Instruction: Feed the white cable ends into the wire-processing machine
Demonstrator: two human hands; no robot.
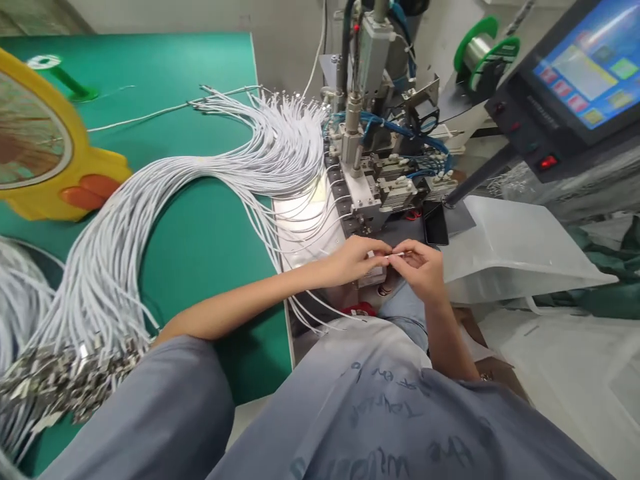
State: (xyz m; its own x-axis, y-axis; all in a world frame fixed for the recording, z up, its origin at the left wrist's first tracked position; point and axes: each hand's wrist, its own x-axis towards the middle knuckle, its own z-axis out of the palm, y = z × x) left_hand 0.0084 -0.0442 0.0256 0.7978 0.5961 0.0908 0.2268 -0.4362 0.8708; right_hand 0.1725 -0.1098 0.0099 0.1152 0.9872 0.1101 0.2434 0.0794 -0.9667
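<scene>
My left hand [356,260] is closed in a pinch on the end of a white cable, just in front of the machine [357,180]. Facing it, my right hand [419,263] pinches the same cable end [395,255], and the fingertips of both hands nearly meet. Fine detail at the tip is too small to make out. A large bundle of white cables [200,167] lies on the green table to the left, and several of its strands run along the machine's front edge. Metal connectors [80,373] cluster at the bundle's near end.
A yellow fan [95,170] stands on the green table [200,240] at left. Right of the machine are a touchscreen [590,73] on a post, a green wire spool [483,53] and a translucent plastic bin [510,233]. An empty-looking spool [70,83] lies at the back left.
</scene>
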